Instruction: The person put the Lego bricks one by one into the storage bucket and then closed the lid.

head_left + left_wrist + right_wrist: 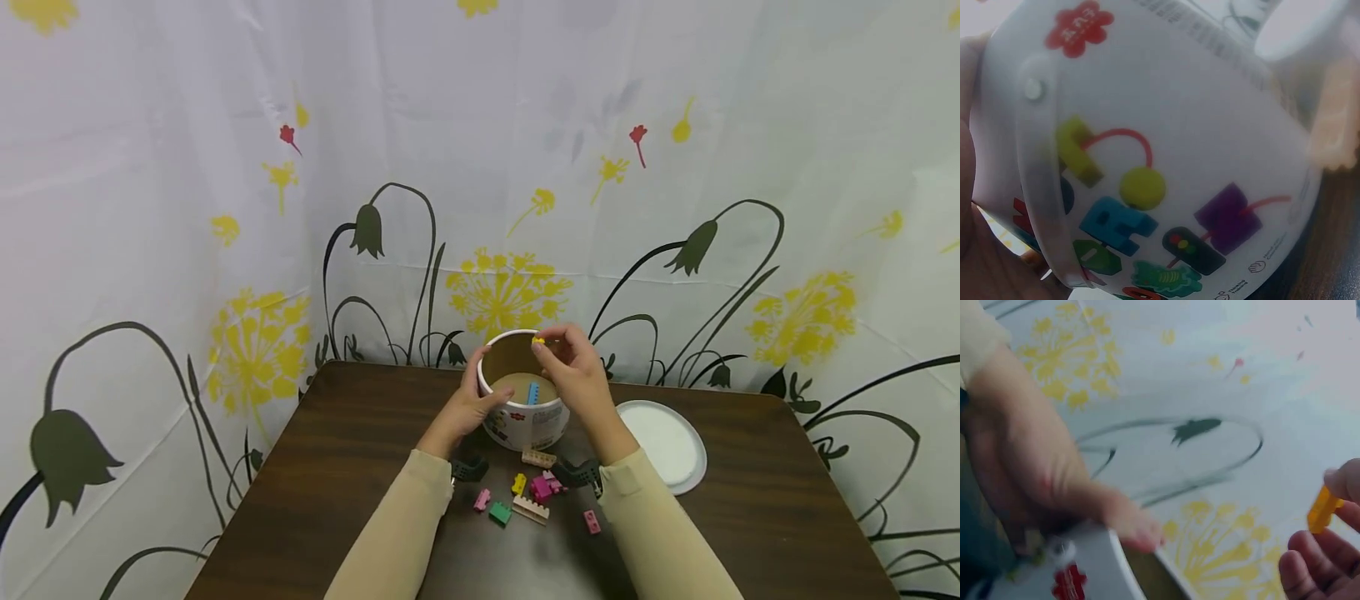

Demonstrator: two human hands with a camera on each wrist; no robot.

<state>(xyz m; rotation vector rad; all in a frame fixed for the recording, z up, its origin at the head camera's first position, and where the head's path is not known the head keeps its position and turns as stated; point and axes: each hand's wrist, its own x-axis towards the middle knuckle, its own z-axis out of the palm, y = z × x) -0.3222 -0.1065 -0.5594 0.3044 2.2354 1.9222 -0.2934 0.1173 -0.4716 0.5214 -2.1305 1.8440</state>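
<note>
A white bucket [517,429] with printed letters and pictures leans toward me, its mouth facing up and forward. My left hand [467,410] holds it at the left side, the thumb over the rim. In the left wrist view the bucket's printed wall [1204,119] fills most of the picture. Inside the bucket lies a blue toy brick [533,392]. At the right of the opening, my right hand [581,379] pinches a small yellow toy brick [1322,509] between thumb and fingers, level with the rim.
On the brown table [345,442], several loose bricks lie in front of the bucket, among them a green brick [500,513], a long beige brick [531,510] and a magenta brick [540,489]. A round white lid [667,446] lies right of the bucket. A patterned curtain [510,208] hangs behind.
</note>
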